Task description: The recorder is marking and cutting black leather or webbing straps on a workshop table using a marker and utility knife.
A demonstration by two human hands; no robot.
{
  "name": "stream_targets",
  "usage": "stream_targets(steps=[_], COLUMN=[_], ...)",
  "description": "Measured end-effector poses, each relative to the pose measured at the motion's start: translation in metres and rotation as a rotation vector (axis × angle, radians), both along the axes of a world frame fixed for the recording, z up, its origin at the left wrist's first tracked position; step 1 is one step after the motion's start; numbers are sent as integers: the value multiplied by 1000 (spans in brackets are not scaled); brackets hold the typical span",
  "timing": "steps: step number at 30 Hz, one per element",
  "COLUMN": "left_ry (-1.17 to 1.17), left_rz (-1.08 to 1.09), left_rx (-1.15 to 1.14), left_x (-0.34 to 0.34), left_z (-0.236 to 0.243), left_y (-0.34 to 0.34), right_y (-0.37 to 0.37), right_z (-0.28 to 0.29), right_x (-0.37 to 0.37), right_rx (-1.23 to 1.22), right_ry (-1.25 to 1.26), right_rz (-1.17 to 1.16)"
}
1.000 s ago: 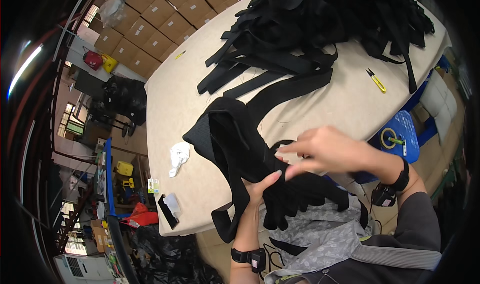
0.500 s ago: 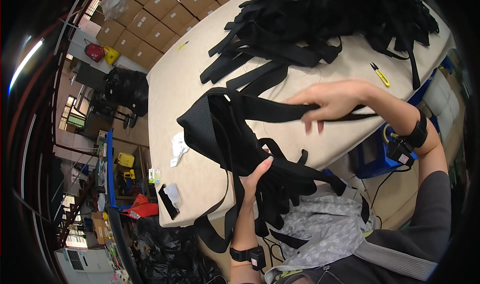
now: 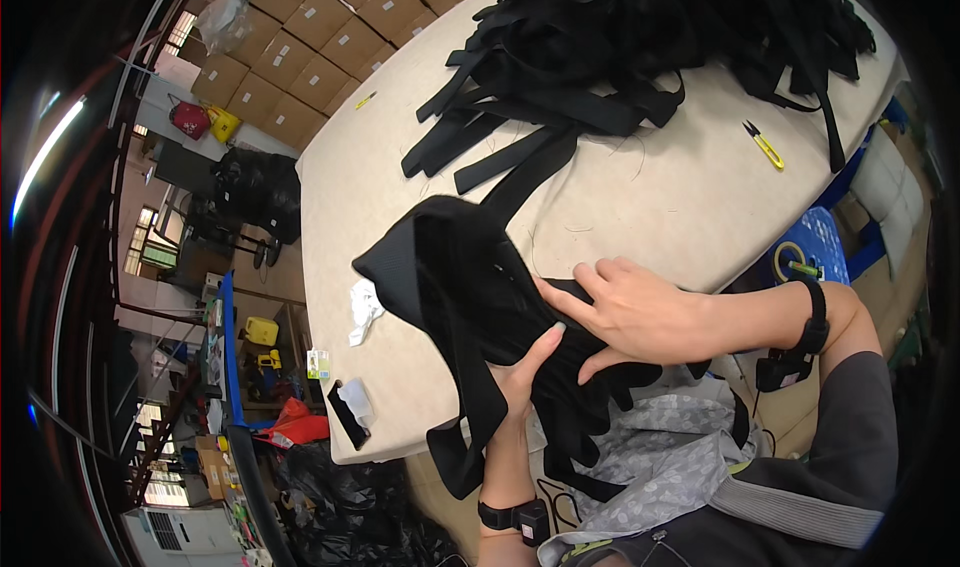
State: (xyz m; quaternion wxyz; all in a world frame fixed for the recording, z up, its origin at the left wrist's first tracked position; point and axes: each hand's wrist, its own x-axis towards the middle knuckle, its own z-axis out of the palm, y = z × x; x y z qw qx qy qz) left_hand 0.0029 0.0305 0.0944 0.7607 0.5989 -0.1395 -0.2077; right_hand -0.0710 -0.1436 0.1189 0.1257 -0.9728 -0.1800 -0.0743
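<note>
A floppy black fabric piece (image 3: 455,267) with long straps rests partly over the table's near edge, its pointed, ribbed corner toward the left. Around its lower side my left hand (image 3: 520,372) is closed, thumb on top and fingers hidden beneath the cloth. My right hand (image 3: 635,312) lies over the straps just right of that thumb, its fingers bent and partly spread, touching the black fabric. Whether its fingertips pinch a strap, I cannot tell. Several loose strap ends (image 3: 590,417) hang below both hands, over my patterned grey apron (image 3: 660,437).
A large heap of black straps (image 3: 640,37) covers the far side of the cream table (image 3: 650,197). Yellow thread snips (image 3: 765,147) lie at the right. A crumpled white cloth (image 3: 365,312) and a phone-like black object (image 3: 348,417) sit along the left edge. Cartons (image 3: 310,67) stand beyond.
My right hand has come down and left from the stretched strap onto the fabric near my left thumb. The fabric piece has flattened and tilted, and its straps hang lower.
</note>
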Motion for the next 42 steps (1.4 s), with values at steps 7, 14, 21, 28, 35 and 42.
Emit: stream_targets(steps=[7,14,21,28,35,42], left_ry=[-87,163,104,172,204,0], left_rz=[-116,-82,-103,2,-92,-350], left_rx=[57,18,-39,1,-14,-144], left_x=[-4,-12,-6,-5,0,2], left_z=[35,28,10,7,7,-22], left_y=[0,4,8,9,20,28], right_y=[-8,10,22,21,23,13], right_z=[5,-49,-54,-28,-57,-79], right_x=[-2,5,-9,-20,-9,4], right_rx=[405,795,959,171,1579,1343], right_ry=[205,144,63,-439,461,948], right_rz=[121,241,-146,-322,-24,275])
